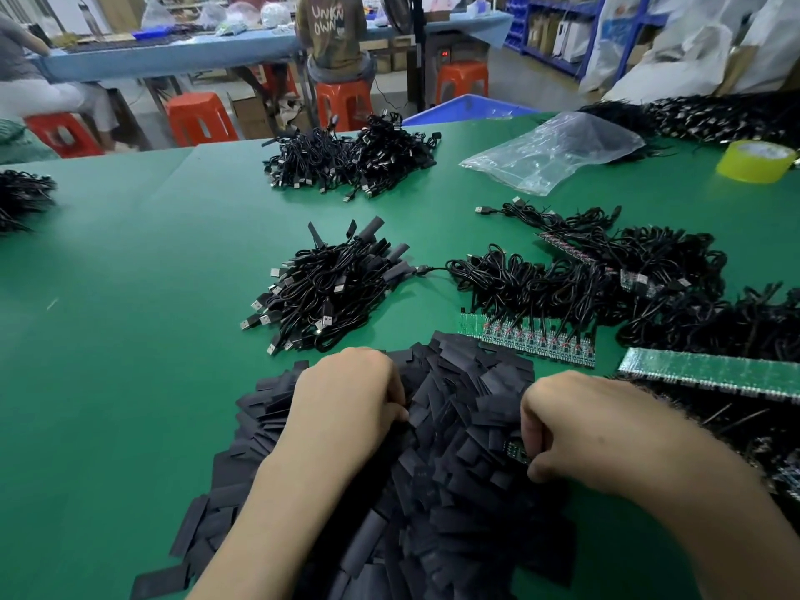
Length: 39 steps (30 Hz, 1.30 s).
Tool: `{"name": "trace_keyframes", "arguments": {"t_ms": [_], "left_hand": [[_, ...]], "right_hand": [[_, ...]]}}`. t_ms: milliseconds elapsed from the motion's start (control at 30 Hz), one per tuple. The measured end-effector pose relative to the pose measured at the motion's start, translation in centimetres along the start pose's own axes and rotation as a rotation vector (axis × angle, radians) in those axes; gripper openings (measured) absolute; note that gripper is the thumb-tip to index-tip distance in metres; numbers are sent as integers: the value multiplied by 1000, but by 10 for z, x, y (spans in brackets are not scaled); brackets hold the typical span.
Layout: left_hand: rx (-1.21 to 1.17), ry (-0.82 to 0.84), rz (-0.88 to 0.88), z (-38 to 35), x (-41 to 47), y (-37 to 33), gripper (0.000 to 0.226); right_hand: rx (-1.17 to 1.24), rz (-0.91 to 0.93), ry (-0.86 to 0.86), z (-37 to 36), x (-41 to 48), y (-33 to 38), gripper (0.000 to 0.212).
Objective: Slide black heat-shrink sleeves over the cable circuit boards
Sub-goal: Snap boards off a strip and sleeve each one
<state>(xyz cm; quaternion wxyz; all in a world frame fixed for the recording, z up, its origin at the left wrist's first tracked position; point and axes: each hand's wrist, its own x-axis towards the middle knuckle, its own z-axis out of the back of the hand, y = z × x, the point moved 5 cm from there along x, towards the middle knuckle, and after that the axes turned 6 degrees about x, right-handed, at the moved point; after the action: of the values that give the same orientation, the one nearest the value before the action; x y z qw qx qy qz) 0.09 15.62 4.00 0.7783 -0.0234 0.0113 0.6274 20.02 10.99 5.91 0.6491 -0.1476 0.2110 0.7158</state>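
Right hand (580, 430) pinches circuit board (516, 452); left hand (350, 400) pinches into sleeve pile (454, 504)

Obscured and cropped items

The left hand (346, 404) has its fingertips buried in the heap of flat black heat-shrink sleeves (454, 491); grip indeterminate. The right hand (580, 430) covers most of a small green circuit board (517, 453), far end hidden. The heap runs off the bottom edge, and the long green circuit-board panel (710, 374) off the right edge.
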Motion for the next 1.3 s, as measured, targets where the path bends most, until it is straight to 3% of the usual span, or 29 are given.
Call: {"name": "trace_keyframes", "arguments": {"t_ms": [600,900,1000,1067,1133,1300], "left_hand": [[-37,-40,-4,1,-3,0,13],[-103,-63,78,19,-4,10,16],[-397,-71,23,33,-6,17,17],[-828,89,-65,40,-12,11,16],[-1116,226,-163,48,-19,1,14],[-1235,162,-293,65,-27,-9,17]], "right_hand": [[73,45,-77,2,1,-10,11],[366,203,-193,19,-6,-12,21],[701,293,-312,31,-4,-6,11],[894,323,-395,35,-3,-4,4],[1013,329,-394,36,-4,-1,9],[1126,391,-259,37,-12,12,44]]}}
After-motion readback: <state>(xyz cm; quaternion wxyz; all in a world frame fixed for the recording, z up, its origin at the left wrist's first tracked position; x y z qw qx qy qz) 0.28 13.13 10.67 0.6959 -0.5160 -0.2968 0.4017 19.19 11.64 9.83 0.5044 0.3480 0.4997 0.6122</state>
